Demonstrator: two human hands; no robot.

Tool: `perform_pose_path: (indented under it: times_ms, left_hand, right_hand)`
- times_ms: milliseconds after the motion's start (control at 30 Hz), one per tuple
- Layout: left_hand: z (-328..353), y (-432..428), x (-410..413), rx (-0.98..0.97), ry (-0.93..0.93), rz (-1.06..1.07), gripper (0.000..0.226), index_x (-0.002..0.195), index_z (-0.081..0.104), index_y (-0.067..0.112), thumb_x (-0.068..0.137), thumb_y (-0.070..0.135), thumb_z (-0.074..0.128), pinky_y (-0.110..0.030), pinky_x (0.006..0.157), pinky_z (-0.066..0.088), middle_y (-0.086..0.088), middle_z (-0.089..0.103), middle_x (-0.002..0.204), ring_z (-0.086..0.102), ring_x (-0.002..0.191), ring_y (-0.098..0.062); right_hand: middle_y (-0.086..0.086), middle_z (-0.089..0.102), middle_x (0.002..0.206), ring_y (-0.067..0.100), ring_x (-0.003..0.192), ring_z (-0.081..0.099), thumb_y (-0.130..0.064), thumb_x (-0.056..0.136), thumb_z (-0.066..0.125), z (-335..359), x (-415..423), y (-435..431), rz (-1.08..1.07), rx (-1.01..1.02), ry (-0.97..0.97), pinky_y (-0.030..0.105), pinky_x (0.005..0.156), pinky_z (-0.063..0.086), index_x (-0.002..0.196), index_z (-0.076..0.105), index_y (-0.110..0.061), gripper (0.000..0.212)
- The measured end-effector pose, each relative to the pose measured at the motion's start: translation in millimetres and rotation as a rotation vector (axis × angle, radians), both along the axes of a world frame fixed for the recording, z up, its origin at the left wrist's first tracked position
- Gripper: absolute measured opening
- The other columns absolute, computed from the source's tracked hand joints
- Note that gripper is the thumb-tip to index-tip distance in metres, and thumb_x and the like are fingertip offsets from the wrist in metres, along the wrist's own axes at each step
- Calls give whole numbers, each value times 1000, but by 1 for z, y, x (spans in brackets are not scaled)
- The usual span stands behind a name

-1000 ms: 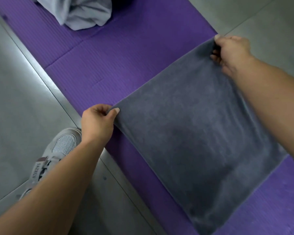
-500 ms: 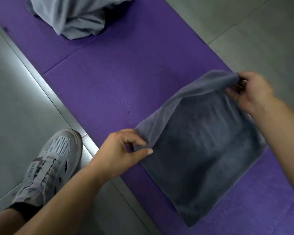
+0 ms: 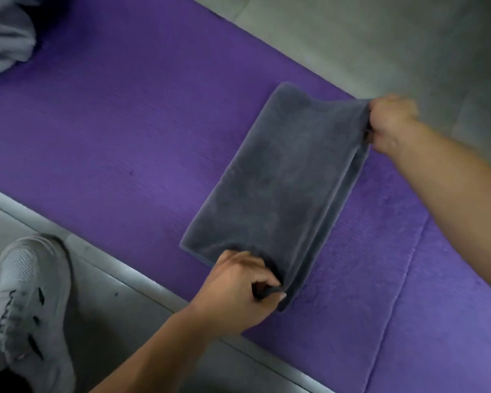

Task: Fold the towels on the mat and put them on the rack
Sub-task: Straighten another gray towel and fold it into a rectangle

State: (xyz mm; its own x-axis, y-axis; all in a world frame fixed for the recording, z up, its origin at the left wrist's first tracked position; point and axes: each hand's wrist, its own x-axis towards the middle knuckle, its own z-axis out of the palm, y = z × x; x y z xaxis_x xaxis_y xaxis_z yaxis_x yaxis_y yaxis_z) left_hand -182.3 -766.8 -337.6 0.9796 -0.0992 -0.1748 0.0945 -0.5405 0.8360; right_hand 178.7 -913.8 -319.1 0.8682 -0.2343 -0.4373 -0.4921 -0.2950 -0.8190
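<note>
A dark grey towel [image 3: 275, 180] lies on the purple mat [image 3: 111, 143], doubled over into a long rectangle with its layered edges along the right side. My left hand [image 3: 238, 290] pinches the near corner of those edges. My right hand [image 3: 389, 123] grips the far corner, at the mat's far edge. A light grey towel [image 3: 6, 43] lies crumpled at the top left of the mat. No rack is in view.
Grey floor tiles [image 3: 380, 38] surround the mat. A grey sneaker [image 3: 26, 307] on a foot stands on the floor at the bottom left, just off the mat's near edge.
Both hands carried the towel's far edge over to the right, so the flat towel is now folded in half. The view has shifted; the light grey towel sits further left.
</note>
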Motion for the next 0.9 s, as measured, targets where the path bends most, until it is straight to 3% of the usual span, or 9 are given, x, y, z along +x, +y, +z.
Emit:
perform_pose_path:
  times_ms: [100,300,467,533,600,633,700,767,900]
  left_hand:
    - [-6,-21,-1,51,-30,-11,21,76,73,30,82,50,67,-23,89,36,16,64,70,55,75,0]
    - [-27,-40,-9,253,-4,-98,30,85,75,34,85,59,59,-25,91,31,18,65,75,54,80,0]
    - [-24,-34,-4,300,45,-208,44,86,76,36,85,72,51,-27,100,31,18,64,75,54,82,2]
    - [-19,-28,-1,291,-14,-149,45,83,75,33,88,70,50,-33,101,36,17,63,80,55,86,1]
    - [-21,-18,6,386,-136,52,40,107,73,32,90,61,51,-47,110,36,8,64,113,58,113,-16]
    - [-24,-10,12,477,-110,145,50,125,66,29,90,61,49,-53,119,25,-1,57,134,49,131,-25]
    - [-32,7,24,613,71,215,76,152,38,28,88,70,40,-57,124,0,-12,24,164,15,154,-32]
    - [-42,17,28,686,191,182,92,160,15,28,85,79,32,-61,122,-6,-14,-2,169,-8,156,-31]
    - [-51,23,26,716,220,156,100,161,-5,29,85,83,31,-61,123,-2,-14,-16,168,-16,155,-32]
  right_hand:
    - [-1,62,81,23,85,67,-6,71,44,-29,12,-33,-26,-92,-58,45,77,61,70,56,-20,18]
    - [-8,65,73,14,76,63,4,76,29,-36,-16,-48,44,-286,-36,26,65,53,63,62,-23,45]
    - [-9,68,88,6,83,61,-8,86,42,-30,-34,-52,206,-391,-40,12,60,43,85,74,-23,36]
    - [-5,68,96,8,90,62,-27,87,55,-30,-40,-54,323,-484,-64,16,71,47,95,75,-23,22]
    - [2,63,121,19,116,57,-47,82,60,-35,-47,-59,463,-670,-125,30,97,48,104,73,-25,34]
    - [6,53,137,26,132,45,-52,83,61,-38,-54,-61,543,-776,-171,39,108,41,114,71,-26,41]
    - [8,32,158,33,149,21,-60,85,59,-42,-72,-59,728,-886,-271,51,120,23,134,60,-27,59]
    - [5,18,166,32,154,6,-74,83,50,-46,-88,-54,946,-904,-302,53,124,8,148,44,-31,78]
    - [-1,-4,170,25,155,-9,-77,89,36,-58,-96,-53,1129,-985,-200,52,124,-6,158,17,-35,83]
